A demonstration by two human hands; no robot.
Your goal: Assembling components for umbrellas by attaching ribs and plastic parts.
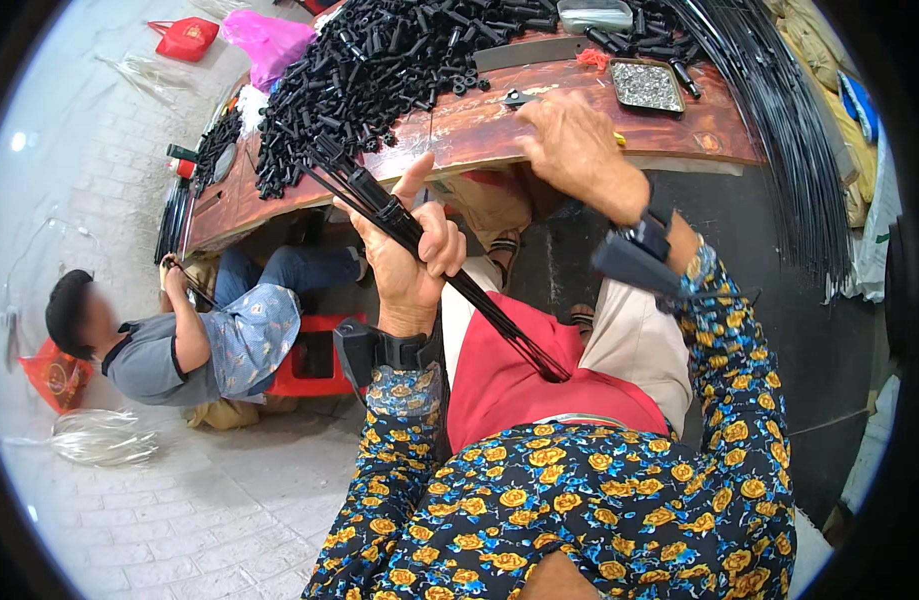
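Observation:
My left hand (409,240) is closed around a bundle of thin black rods (494,315), its index finger stretched out. Black fittings (354,185) crowd the bundle's upper end, near the table edge, while the lower ends rest against the red cloth (514,350) over my lap. Over the table's front edge, my right hand (579,150) has its fingers curled downward; what they hold, if anything, is hidden. A small black piece (519,98) shows just beyond those fingers. Something yellow (619,139) pokes out beside the same hand.
Black tubular parts (379,80) lie heaped across the wooden table (459,125). A metal tray (647,86) holds small silvery pieces. Long black rods (769,130) hang over the right end. At left, another person (189,340) sits on a red stool (319,360), handling dark rods.

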